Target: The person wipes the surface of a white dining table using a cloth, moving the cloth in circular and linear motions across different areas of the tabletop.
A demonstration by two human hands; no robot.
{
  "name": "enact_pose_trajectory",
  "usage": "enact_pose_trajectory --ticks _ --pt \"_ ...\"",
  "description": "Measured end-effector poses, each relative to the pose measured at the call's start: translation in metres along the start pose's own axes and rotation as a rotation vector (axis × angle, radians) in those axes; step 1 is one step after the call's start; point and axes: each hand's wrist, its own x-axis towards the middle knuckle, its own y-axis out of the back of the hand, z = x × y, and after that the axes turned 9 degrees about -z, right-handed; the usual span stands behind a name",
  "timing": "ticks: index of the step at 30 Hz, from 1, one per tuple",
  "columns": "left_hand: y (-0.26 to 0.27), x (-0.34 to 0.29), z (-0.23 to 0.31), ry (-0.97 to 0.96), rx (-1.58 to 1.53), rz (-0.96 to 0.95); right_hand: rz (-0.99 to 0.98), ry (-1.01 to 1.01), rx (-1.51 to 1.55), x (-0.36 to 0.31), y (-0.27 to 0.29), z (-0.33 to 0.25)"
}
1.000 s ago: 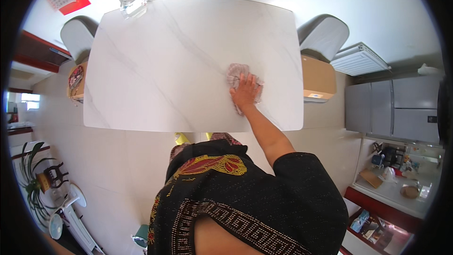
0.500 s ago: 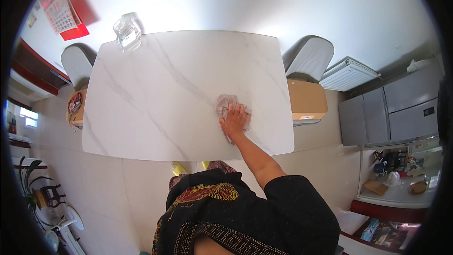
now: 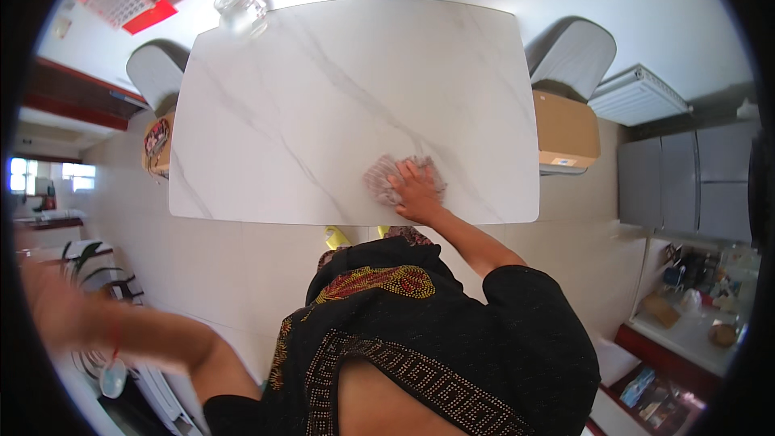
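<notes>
My right hand (image 3: 417, 195) presses a crumpled greyish-pink cloth (image 3: 379, 182) flat on the white marble-patterned table (image 3: 274, 105), close to its near edge and right of the middle. The fingers lie bent over the cloth, which bunches out on both sides of the hand. My left hand (image 3: 50, 299) is raised far out at the left rim of the view, well away from the table. Motion smears its fingers, so their shape does not show. A red string circles that wrist.
A clear glass jar (image 3: 242, 10) stands at the table's far left corner. Grey chairs flank the table, the left one (image 3: 157, 73) and the right one (image 3: 575, 52). A cardboard box (image 3: 567, 131) sits at the right chair, and a white radiator (image 3: 642, 97) is beyond it.
My left arm has come into view at the left, blurred. My right hand and the cloth have shifted closer to the table's near edge. The whole view has tilted.
</notes>
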Motion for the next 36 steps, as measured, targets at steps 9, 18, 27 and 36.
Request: enact_pose_trajectory --ticks 9,18,27,36 --pt "-0.418 -0.174 -0.296 1.663 0.110 -0.623 0.219 -0.956 -0.077 -0.101 0.039 0.180" --pt "-0.452 -0.099 -0.253 1.750 0.208 -0.812 0.346 -0.760 0.016 0.055 0.009 0.091" --pt "-0.444 -0.099 -0.244 1.780 0.216 -0.828 0.073 -0.072 0.066 -0.028 -0.010 -0.006" --pt "-0.452 -0.098 -0.249 1.789 0.202 -0.868 0.171 -0.923 -0.096 -0.130 0.028 0.140"
